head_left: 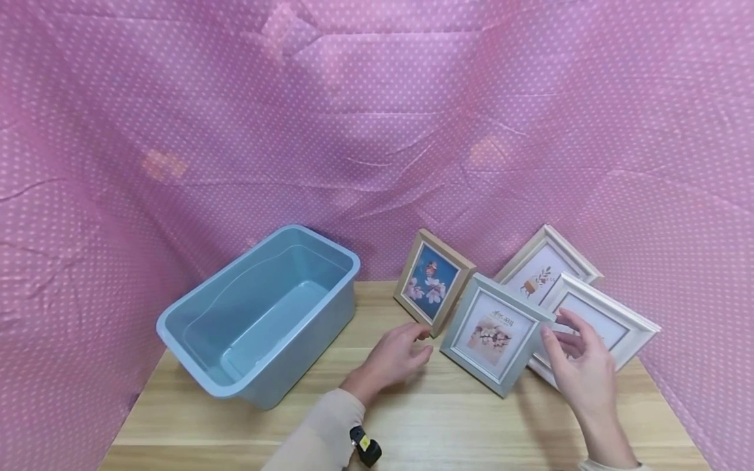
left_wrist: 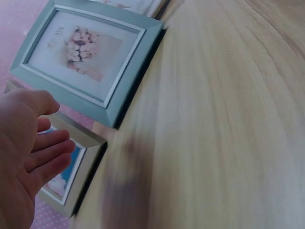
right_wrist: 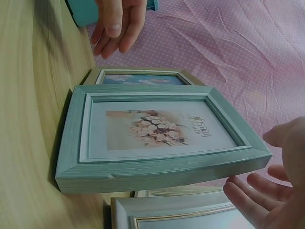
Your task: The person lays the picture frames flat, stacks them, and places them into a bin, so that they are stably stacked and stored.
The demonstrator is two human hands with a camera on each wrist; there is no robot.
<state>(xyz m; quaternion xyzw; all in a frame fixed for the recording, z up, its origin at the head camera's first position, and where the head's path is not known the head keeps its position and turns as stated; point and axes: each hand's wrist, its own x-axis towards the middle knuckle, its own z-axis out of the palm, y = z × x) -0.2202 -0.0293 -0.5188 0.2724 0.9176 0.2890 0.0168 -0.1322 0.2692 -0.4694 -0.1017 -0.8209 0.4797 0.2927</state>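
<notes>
A grey-green picture frame (head_left: 465,320) with a flower print stands on the wooden table, leaning back. My right hand (head_left: 583,360) is at its upper right corner, thumb and fingers spread on either side of that corner in the right wrist view. My left hand (head_left: 397,360) is held with loosely bent fingers beside the lower corner of a tan frame (head_left: 462,284) with a blue flower picture. It holds nothing. Behind the right hand stands a silvery-white frame (head_left: 633,317), partly hidden by that hand. A cream frame (head_left: 565,245) stands farther back, overlapped by the others.
A blue-grey plastic tub (head_left: 312,333), with no lid, stands on the left of the table (head_left: 448,425). Pink dotted cloth (head_left: 377,144) hangs behind and along both sides.
</notes>
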